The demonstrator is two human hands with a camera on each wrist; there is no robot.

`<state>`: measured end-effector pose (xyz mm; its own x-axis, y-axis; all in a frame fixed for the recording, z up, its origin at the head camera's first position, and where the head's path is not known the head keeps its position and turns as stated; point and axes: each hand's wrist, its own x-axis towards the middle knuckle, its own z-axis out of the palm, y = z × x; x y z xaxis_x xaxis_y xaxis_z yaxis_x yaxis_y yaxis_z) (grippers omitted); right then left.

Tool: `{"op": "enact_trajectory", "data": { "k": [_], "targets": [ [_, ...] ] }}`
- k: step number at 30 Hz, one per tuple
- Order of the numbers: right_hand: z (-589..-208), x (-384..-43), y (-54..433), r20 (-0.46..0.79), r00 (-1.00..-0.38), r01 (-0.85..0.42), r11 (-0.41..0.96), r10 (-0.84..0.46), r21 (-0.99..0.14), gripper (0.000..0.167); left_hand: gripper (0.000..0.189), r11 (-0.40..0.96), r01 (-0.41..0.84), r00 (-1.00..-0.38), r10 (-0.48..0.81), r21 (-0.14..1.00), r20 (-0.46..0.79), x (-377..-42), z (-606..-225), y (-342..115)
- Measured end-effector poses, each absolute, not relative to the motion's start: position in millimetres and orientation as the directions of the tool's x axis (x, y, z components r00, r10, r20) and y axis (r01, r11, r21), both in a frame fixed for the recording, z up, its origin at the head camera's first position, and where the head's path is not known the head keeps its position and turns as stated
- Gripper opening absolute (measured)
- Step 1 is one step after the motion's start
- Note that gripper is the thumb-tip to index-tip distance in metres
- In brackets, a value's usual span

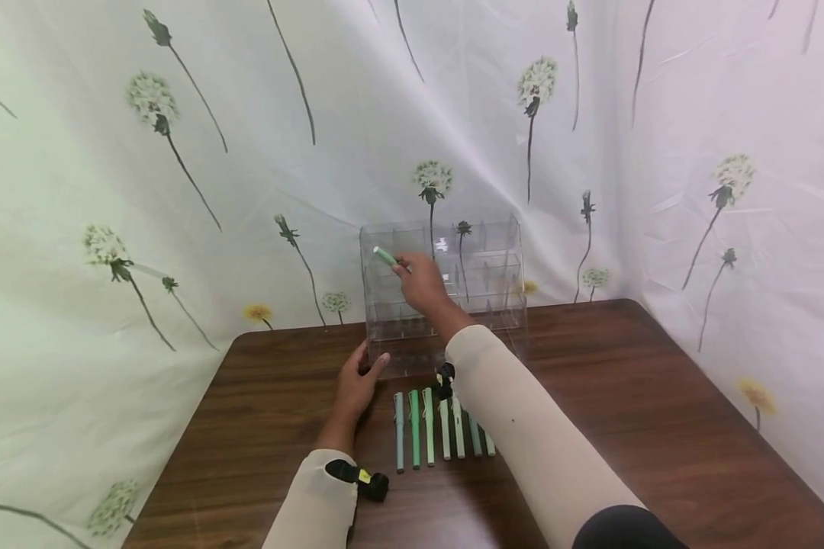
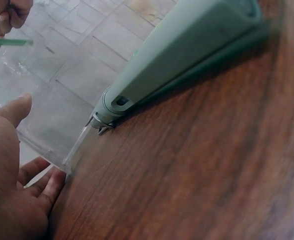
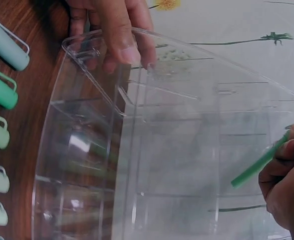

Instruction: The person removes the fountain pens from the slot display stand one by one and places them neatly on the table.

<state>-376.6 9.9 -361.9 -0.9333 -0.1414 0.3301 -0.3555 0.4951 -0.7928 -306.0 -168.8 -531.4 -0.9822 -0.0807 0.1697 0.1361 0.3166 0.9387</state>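
Note:
My right hand pinches a green pen between thumb and fingers, in front of the upper tiers of a clear plastic organizer. The pen slants in the right wrist view, apart from the organizer's walls as far as I can tell. Down at the organizer's near left corner, my left hand rests against the side, its fingers fairly straight and its thumb raised. Before the organizer lies a row of several clipped pens in green and blue-green shades; my right sleeve partly covers the row's right end.
The organizer stands at the back of a dark wood table, divided into stepped compartments. Behind it hangs a white cloth with a dandelion print, which also runs along both sides.

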Motion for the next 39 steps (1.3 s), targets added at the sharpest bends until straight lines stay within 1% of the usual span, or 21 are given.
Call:
{"op": "enact_trajectory", "data": {
  "k": [7,15,19,24,29,31,36,39],
  "targets": [
    [-345,-374,15,0.316,-0.937,-0.348,0.355,-0.146,-0.868,0.038,0.07,0.309,0.142,-0.979,-0.095,0.94,0.179,-306,-530,-170],
    [-331,-373,22,0.369,-0.917,-0.394,0.2,-0.151,-0.897,0.037,0.07,0.313,0.14,-0.98,-0.094,0.939,0.178,-307,-527,-169],
    [-324,-374,27,0.381,-0.914,-0.401,0.165,-0.142,-0.901,0.039,0.072,0.325,0.143,-0.98,-0.089,0.935,0.18,-308,-528,-168],
    [-313,-372,34,0.393,-0.91,-0.403,0.066,-0.13,-0.913,0.057,0.07,0.318,0.153,-0.979,-0.083,0.936,0.188,-309,-529,-168],
    [-302,-367,43,0.437,-0.89,-0.433,-0.056,-0.127,-0.899,0.074,0.071,0.31,0.155,-0.978,-0.083,0.938,0.189,-309,-530,-168],
    [-297,-363,47,0.449,-0.885,-0.442,-0.083,-0.123,-0.893,0.08,0.072,0.312,0.147,-0.979,-0.086,0.939,0.182,-309,-531,-168],
    [-290,-350,56,0.461,-0.876,-0.452,-0.096,-0.14,-0.887,0.091,0.073,0.304,0.13,-0.982,-0.091,0.944,0.165,-308,-533,-167],
    [-291,-344,62,0.484,-0.856,-0.48,-0.067,-0.184,-0.875,0.091,0.072,0.298,0.128,-0.982,-0.094,0.946,0.163,-308,-534,-168]
  ]
}}
